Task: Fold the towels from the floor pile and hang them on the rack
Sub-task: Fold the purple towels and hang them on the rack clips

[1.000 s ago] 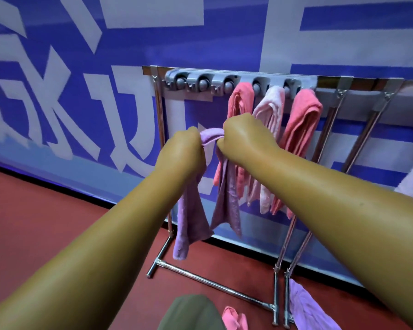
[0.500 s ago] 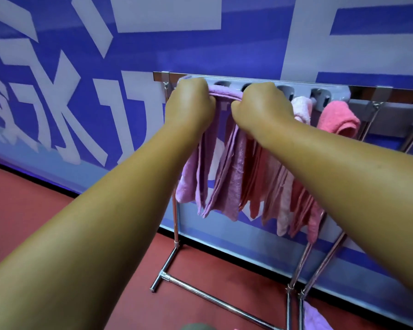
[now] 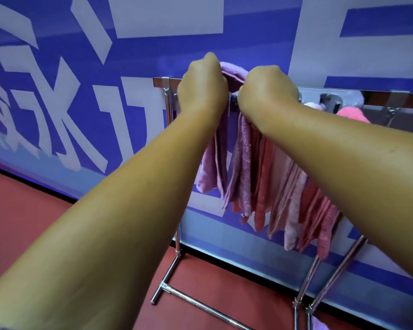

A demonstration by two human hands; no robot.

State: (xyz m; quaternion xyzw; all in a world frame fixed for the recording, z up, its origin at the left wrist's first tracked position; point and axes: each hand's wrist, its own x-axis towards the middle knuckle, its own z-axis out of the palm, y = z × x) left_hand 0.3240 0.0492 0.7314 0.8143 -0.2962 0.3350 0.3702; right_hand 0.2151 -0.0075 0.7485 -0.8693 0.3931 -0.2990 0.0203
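Note:
A folded lilac towel (image 3: 234,72) lies over the top of the chrome rack (image 3: 167,101), and its two halves hang down on either side. My left hand (image 3: 202,88) grips its top fold from the left. My right hand (image 3: 267,91) grips the same fold from the right. Just right of it hang several pink towels (image 3: 293,198), partly hidden behind my right forearm. The floor pile is out of view.
The rack stands on a red floor against a blue and white wall. Its foot bar (image 3: 200,303) runs across the floor below my arms. A second rack's legs (image 3: 320,282) stand at the right, with a scrap of lilac cloth (image 3: 318,325) beside them.
Both hands have lifted the lilac towel from chest height up to the rack's top bar and laid it over the bar. The view has moved closer to the rack.

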